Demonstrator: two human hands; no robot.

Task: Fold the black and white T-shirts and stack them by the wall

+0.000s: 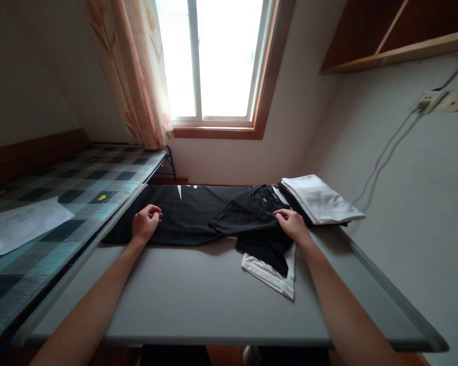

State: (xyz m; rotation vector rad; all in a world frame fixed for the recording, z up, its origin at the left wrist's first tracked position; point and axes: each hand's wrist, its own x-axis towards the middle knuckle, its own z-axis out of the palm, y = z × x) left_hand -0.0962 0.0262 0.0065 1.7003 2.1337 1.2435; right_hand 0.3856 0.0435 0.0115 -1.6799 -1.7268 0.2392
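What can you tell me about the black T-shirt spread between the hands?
The black T-shirt looks like soft, thin cloth. It lies sideways along the far part of the grey table, slightly wrinkled, its round neckline to the right and a sleeve laid over the body. Small white marks show near its far edge. The right hand is at the neckline end; the left hand is over the other end, contact unclear.

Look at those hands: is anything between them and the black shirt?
Nothing visible: the left hand is near one end of the black shirt, the right hand near its collar end. The folded white cloth lies off to the right, not between.
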